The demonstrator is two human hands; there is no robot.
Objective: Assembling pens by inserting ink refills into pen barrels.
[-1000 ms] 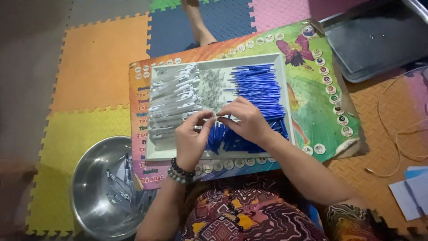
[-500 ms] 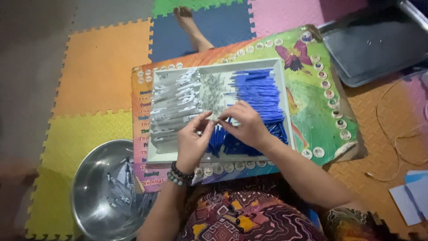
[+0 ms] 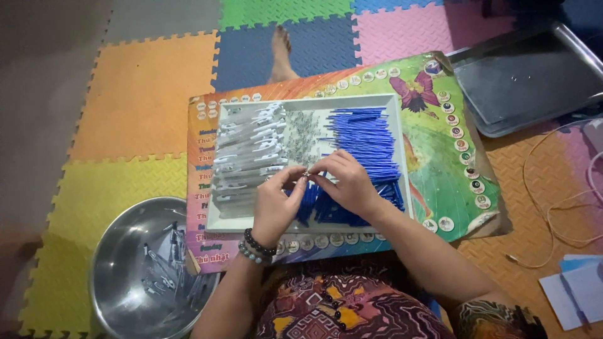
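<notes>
Both forearms come in from 6 o'clock and converge over the middle of the white tray (image 3: 402, 157). The left forearm rises almost straight up from the lap, with bead bracelets (image 3: 257, 246) at the wrist. The right forearm runs in on a diagonal from 4 o'clock.

The left hand (image 3: 274, 202) is curled, thumb and forefinger pressed together on a tiny metal part (image 3: 306, 174). The right hand (image 3: 345, 182) is arched, its fingertips meeting the same part from 3 o'clock. Both hands are pinching; the part is too small to identify. It sits at the centre of the tray, just above the contents.

Within the tray, a stack of white tubes (image 3: 248, 154) fills the 9 o'clock side. A patch of small grey pieces (image 3: 301, 138) lies at 12 o'clock of the hands. Blue tubes (image 3: 367, 135) fill the 3 o'clock side and run under the right hand.

The tray rests on a printed board (image 3: 446, 144) with a butterfly picture. The board lies on a floor of coloured foam mats (image 3: 138, 94). A steel bowl (image 3: 119, 263) holding assembled white pieces stands at 8 o'clock. A dark metal tray (image 3: 527, 81) lies at 2 o'clock. A thin cord (image 3: 553, 207) and papers (image 3: 578, 289) lie at 4 o'clock. A bare foot (image 3: 281, 56) shows at 12 o'clock.
</notes>
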